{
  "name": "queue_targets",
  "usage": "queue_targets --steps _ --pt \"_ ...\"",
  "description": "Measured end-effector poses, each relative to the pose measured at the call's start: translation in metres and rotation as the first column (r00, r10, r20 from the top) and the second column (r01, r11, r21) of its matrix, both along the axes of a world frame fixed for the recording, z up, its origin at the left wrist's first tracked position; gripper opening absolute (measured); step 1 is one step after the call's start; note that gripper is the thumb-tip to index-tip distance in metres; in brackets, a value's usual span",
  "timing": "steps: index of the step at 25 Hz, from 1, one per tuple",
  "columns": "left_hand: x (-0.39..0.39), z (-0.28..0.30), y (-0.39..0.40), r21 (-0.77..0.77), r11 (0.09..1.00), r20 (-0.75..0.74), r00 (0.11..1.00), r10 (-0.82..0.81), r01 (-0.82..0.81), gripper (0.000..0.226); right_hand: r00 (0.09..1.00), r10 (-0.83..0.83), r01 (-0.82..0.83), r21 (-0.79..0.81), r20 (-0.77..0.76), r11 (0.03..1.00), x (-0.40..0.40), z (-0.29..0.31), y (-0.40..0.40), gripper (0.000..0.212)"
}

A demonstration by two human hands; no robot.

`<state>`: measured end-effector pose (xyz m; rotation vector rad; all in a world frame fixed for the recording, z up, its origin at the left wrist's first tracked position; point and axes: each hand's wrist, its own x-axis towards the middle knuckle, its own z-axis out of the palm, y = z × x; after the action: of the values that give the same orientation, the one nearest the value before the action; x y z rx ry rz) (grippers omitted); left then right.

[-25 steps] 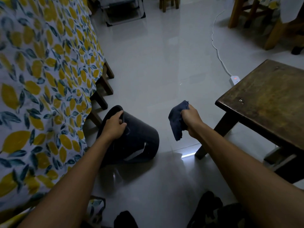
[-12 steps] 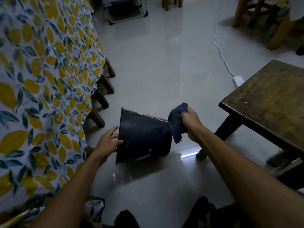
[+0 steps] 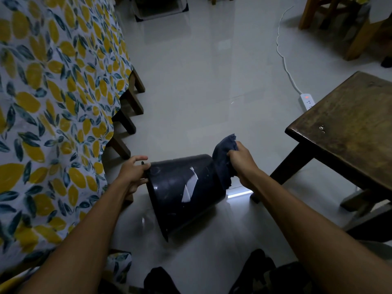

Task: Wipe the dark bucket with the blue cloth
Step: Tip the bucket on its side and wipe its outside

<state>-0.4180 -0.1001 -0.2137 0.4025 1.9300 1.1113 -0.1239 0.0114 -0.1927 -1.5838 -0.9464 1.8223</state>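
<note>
The dark bucket (image 3: 176,192) lies tipped on its side on the pale floor, its wide rim toward the left and near me, its base toward the right. A torn white label shows on its wall. My left hand (image 3: 133,172) grips the rim at the upper left. My right hand (image 3: 241,164) is closed on the bunched blue cloth (image 3: 222,158), which presses against the bucket's base end and hangs down over it.
A table with a lemon-print cloth (image 3: 53,102) and wooden legs (image 3: 127,122) fills the left. A dark wooden table (image 3: 347,124) stands close on the right. A white power strip (image 3: 306,100) with its cord lies on the glossy floor behind it. Wooden chairs (image 3: 339,22) stand at the far right.
The bucket was turned from opening-up to lying with its side showing, then tilted further. My left hand shifted from the top to the rim. My right hand brought the cloth onto the bucket's base.
</note>
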Motion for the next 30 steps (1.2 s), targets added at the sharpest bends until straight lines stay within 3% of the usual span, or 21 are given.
queue_targets --steps 3,9,12,14,15,17,19,21,23,26,28,30 --pt "-0.005 -0.009 0.005 0.041 0.996 0.008 0.996 0.085 -0.086 0.025 0.996 0.065 -0.069 0.084 0.057 0.994 0.0 -0.008 -0.004 0.021" --pt "-0.007 -0.013 0.0 0.117 0.993 0.041 0.999 0.0 -0.005 0.07 0.983 0.149 -0.171 0.226 0.109 0.959 -0.009 -0.01 -0.021 0.022" --pt "-0.006 -0.02 -0.001 0.056 0.993 -0.08 0.991 -0.103 0.108 0.08 0.98 0.168 -0.189 0.244 0.105 0.951 -0.015 -0.01 -0.026 0.024" --pt "-0.002 -0.018 0.002 -0.02 0.974 -0.26 0.94 -0.223 0.226 0.077 0.977 0.18 -0.205 0.263 0.114 0.943 -0.018 -0.011 -0.03 0.028" --pt "0.0 -0.017 0.003 -0.092 0.953 -0.391 0.87 -0.3 0.288 0.072 0.976 0.181 -0.207 0.272 0.118 0.94 -0.019 -0.012 -0.031 0.029" --pt "0.005 -0.016 0.004 -0.249 0.88 -0.627 0.625 -0.465 0.405 0.059 0.976 0.177 -0.207 0.29 0.126 0.934 -0.021 -0.013 -0.031 0.032" --pt "0.008 -0.018 0.0 -0.36 0.794 -0.71 0.409 -0.574 0.489 0.055 0.973 0.175 -0.216 0.324 0.151 0.921 -0.023 -0.016 -0.032 0.035" --pt "0.005 -0.019 -0.004 -0.534 0.673 -0.629 0.291 -0.721 0.512 0.077 0.965 0.178 -0.239 0.368 0.191 0.898 -0.027 -0.021 -0.034 0.04" --pt "-0.001 -0.014 -0.006 -0.682 0.531 -0.525 0.169 -0.834 0.502 0.115 0.954 0.174 -0.264 0.411 0.245 0.873 -0.03 -0.023 -0.038 0.047" --pt "-0.006 -0.009 -0.006 -0.802 0.372 -0.429 -0.017 -0.903 0.467 0.151 0.931 0.151 -0.306 0.485 0.331 0.819 -0.039 -0.025 -0.05 0.047" --pt "-0.009 -0.013 -0.004 -0.815 0.352 -0.426 -0.065 -0.902 0.461 0.159 0.907 0.154 -0.371 0.573 0.391 0.731 -0.051 -0.038 -0.067 0.038" --pt "-0.013 -0.018 -0.002 -0.809 0.362 -0.449 -0.088 -0.889 0.464 0.163 0.783 0.264 -0.6 0.57 0.563 0.562 -0.069 -0.067 -0.091 0.042"
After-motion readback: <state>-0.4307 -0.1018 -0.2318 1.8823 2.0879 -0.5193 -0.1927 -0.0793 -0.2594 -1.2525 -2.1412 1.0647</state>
